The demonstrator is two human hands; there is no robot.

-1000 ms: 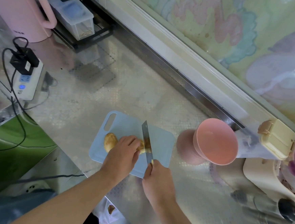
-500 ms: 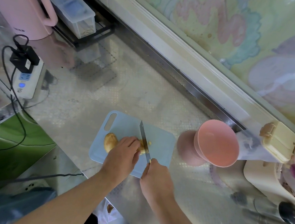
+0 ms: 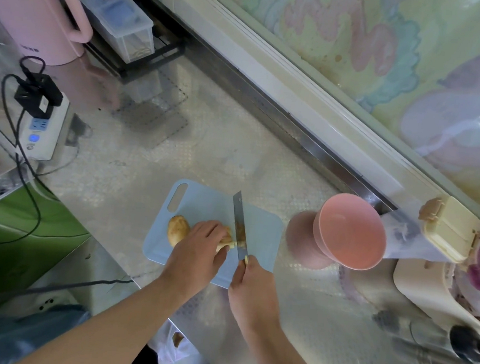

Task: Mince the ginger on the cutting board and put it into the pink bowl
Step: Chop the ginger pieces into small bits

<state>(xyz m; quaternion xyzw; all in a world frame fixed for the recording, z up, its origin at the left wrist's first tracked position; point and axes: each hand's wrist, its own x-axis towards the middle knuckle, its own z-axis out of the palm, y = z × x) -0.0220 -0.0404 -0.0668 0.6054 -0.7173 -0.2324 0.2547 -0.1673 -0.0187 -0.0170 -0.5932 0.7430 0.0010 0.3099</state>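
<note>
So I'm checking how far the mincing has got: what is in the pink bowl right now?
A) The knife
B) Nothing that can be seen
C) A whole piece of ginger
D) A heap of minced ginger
B: the pink bowl shows only its bare inside, while the ginger lies on the cutting board under the left hand, and the right hand holds the knife to it.

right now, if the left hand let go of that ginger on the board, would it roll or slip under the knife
Probably it would rock: the knobbly tan ginger root looks rounded and uneven on the smooth pale blue plastic cutting board. It looks firm, not floppy. The left hand pressing it beside the steel knife blade likely keeps it steady.
</note>
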